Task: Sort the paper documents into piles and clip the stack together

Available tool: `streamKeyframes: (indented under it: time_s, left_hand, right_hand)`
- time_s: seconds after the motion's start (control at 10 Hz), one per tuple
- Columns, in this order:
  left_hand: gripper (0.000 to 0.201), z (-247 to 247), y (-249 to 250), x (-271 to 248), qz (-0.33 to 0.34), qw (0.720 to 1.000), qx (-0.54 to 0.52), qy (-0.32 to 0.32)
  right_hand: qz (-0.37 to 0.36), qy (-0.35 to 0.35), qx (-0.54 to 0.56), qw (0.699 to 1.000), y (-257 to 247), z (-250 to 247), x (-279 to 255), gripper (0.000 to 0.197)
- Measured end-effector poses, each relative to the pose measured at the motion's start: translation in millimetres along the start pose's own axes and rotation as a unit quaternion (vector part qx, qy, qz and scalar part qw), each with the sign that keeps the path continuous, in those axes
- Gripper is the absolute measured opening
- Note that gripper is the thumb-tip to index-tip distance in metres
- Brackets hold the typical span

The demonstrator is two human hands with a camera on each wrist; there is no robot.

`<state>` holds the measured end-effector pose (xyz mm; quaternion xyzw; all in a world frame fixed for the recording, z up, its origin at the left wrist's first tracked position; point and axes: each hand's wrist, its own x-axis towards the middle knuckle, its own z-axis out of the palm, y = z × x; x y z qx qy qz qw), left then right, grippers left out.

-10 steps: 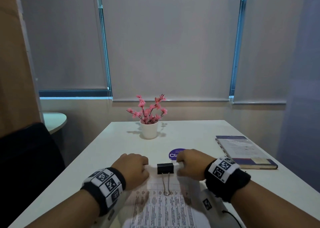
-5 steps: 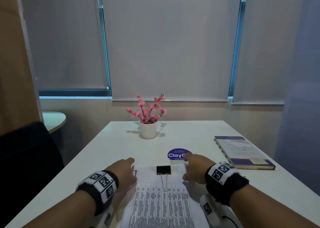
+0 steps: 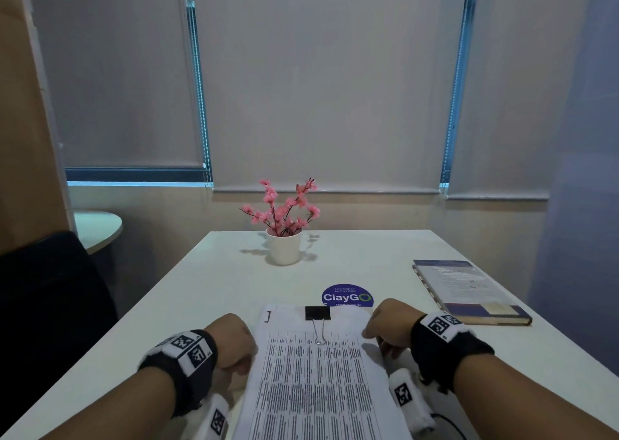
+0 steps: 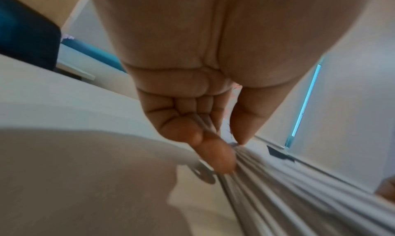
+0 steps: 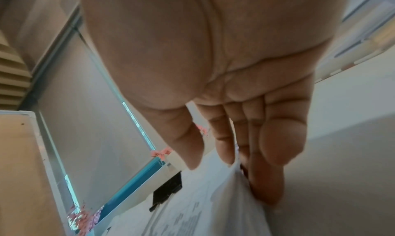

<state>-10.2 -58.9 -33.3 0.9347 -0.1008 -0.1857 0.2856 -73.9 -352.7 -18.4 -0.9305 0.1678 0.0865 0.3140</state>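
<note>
A stack of printed paper [image 3: 318,382] lies in front of me on the white table [image 3: 385,255], with a black binder clip [image 3: 317,313] clamped on the middle of its far edge. My left hand [image 3: 243,356] grips the stack's left edge. In the left wrist view, blurred, the left hand [image 4: 234,152] has its thumb above and its fingers [image 4: 215,153] against the fanned sheet edges [image 4: 278,180]. My right hand [image 3: 371,334] holds the right edge. In the right wrist view the right hand [image 5: 230,177] pinches the paper [image 5: 230,205], and the clip [image 5: 169,187] shows beyond it.
A white pot of pink flowers [image 3: 284,247] stands at the table's far middle. A closed book [image 3: 469,292] lies to the right, and a round blue sticker [image 3: 347,295] sits just past the stack. A black chair [image 3: 50,305] is at the left.
Both hands left the far edge beside the clip, spread to the top corners, then drew back to the stack's side edges and took hold of them.
</note>
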Motion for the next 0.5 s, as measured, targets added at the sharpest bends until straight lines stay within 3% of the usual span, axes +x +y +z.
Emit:
streamKeyframes:
  time_s: [0.1, 0.2, 0.3, 0.5]
  left_hand:
    - [0.013, 4.6, 1.6, 7.9, -0.009, 0.991, -0.135, 0.011]
    - [0.040, 10.2, 0.1, 16.7, -0.023, 0.967, -0.254, 0.025]
    - [0.057, 6.6, 0.7, 23.5, -0.020, 0.959, -0.283, 0.010]
    - [0.078, 0.8, -0.3, 19.3, 0.014, 0.960, -0.279, -0.031]
  right_hand:
    - [0.004, 0.011, 0.058, 0.998, 0.7, -6.0, 10.2, 0.021]
    - [0.004, 0.009, 0.091, 0.996, 2.9, -11.8, 22.8, 0.032]
    - [0.010, 0.001, 0.117, 0.993, 7.4, -14.5, 37.3, 0.055]
    - [-0.020, -0.018, 0.141, 0.990, 10.2, -15.6, 30.9, 0.042]
